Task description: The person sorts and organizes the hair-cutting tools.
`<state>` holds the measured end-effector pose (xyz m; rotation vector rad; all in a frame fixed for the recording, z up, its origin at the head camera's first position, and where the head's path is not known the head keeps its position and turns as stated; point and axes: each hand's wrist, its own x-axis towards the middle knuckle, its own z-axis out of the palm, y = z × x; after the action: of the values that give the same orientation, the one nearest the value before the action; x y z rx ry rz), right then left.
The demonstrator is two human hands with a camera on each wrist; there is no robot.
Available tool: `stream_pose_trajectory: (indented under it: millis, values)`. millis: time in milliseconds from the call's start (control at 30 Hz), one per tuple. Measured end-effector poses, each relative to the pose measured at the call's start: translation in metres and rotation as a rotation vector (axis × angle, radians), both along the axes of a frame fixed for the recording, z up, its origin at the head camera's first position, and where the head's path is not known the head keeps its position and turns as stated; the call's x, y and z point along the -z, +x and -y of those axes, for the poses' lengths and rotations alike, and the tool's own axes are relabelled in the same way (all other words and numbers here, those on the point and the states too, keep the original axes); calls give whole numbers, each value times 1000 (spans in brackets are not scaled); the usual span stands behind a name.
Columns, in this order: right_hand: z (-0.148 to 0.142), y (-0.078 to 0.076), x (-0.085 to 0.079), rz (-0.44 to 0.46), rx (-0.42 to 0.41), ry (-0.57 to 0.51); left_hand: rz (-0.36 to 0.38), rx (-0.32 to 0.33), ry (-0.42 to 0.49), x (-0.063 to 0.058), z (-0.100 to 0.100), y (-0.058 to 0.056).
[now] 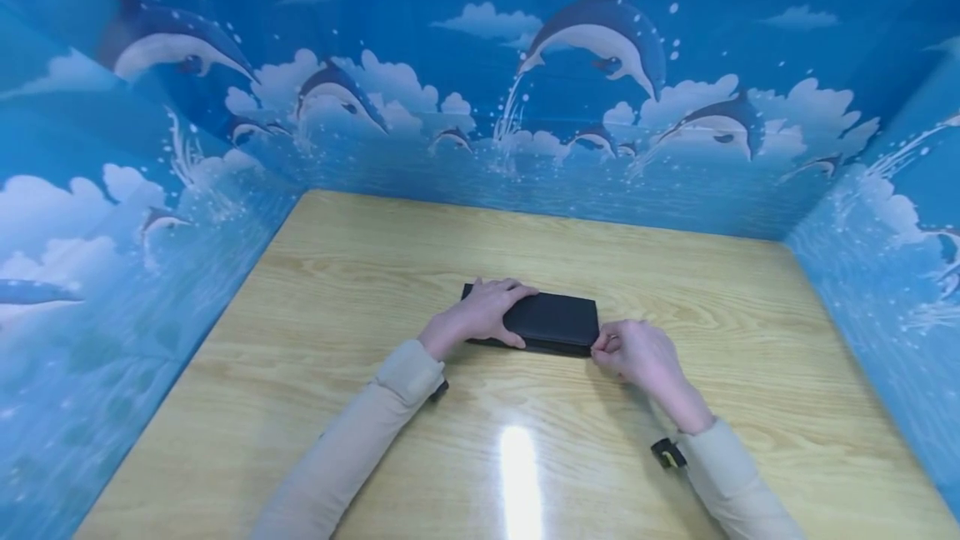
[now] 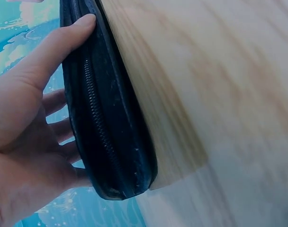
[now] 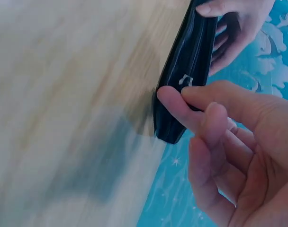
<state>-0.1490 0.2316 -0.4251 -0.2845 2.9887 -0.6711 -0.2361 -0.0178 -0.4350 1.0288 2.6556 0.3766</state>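
A black zip wallet (image 1: pixel 558 319) lies flat on the wooden table. My left hand (image 1: pixel 486 311) grips its left part, the thumb on the zipped side and the other fingers across the top. In the left wrist view the closed zipper teeth (image 2: pixel 97 109) run along that side, beneath the thumb. At the wallet's right end, my right hand (image 1: pixel 637 352) pinches with thumb and index finger. A silver zipper slider (image 3: pixel 185 79) shows just beside those fingertips in the right wrist view; the pull tab itself is hidden between them.
The pale wooden table (image 1: pixel 375 265) meets blue dolphin-printed walls (image 1: pixel 465 148) at the back and both sides. Light reflects brightly off the tabletop near the front. A small black device (image 1: pixel 667 452) is worn at the right wrist, on the sleeve.
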Motion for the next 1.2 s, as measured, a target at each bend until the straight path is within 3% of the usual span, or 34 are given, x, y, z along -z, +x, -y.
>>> stream_pose_trajectory:
  millis: [333,967,1200]
  values:
    - [-14,-11,-3,55,25,5,0,-2,10,-1,1,0]
    - [-27,-57,1,-37,39,30,3,-16,19,0,0,2]
    - [-31,-69,2,-32,50,19,-8,-18,24,1,0,1]
